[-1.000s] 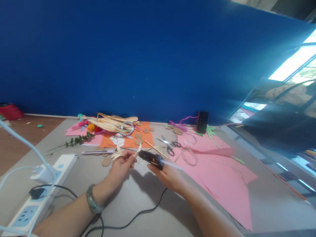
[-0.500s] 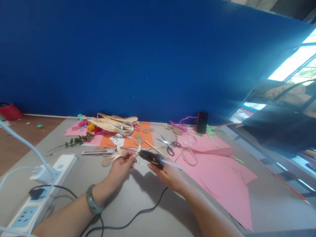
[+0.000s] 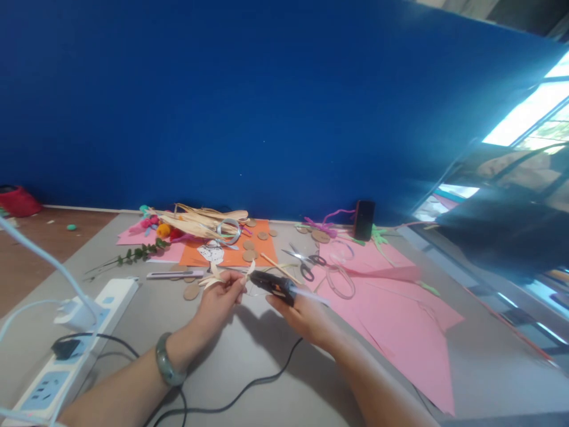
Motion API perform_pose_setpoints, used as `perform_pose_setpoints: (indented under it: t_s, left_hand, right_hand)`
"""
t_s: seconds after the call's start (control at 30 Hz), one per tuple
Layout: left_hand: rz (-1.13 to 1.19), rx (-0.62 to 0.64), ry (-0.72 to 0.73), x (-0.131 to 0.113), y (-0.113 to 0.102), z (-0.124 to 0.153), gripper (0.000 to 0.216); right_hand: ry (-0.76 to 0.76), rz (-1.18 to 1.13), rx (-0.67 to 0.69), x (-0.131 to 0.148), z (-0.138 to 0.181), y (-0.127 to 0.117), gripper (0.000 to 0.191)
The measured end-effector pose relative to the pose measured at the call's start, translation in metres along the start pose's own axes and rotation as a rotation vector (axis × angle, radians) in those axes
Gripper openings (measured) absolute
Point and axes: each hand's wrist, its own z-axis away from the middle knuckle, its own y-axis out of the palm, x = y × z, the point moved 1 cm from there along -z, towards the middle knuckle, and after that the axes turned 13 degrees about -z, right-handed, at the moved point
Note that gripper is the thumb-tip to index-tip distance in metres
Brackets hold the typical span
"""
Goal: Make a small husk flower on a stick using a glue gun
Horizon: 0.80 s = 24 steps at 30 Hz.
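Observation:
My left hand (image 3: 226,292) pinches a pale cream flower-like piece of dried husk strips (image 3: 214,274), whose tips stick out on both sides of the fingers. In my right hand (image 3: 304,314) is a black glue gun (image 3: 272,284) with a clear glue stick (image 3: 313,295) poking out at its back. The gun's nozzle points left and is right at the husk piece by my left fingertips; whether they touch I cannot tell. A black cord (image 3: 249,384) runs across the table below my hands.
Scissors (image 3: 306,261) and pink paper (image 3: 400,332) lie to the right. Behind are an orange sheet (image 3: 191,256), wooden discs (image 3: 249,255), a husk bundle (image 3: 200,220) and a dark phone-like block (image 3: 364,219). A utility knife (image 3: 175,275) and power strip (image 3: 113,296) are at left.

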Motion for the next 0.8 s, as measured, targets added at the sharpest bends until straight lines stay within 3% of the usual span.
perform_pose_setpoints:
  t_s: [0.8]
  left_hand:
    - [0.001,0.015,0.006,0.0039,-0.0011,-0.0014,0.037]
  right_hand:
    - [0.005,0.033,0.016,0.0049,-0.0011,-0.0022,0.035]
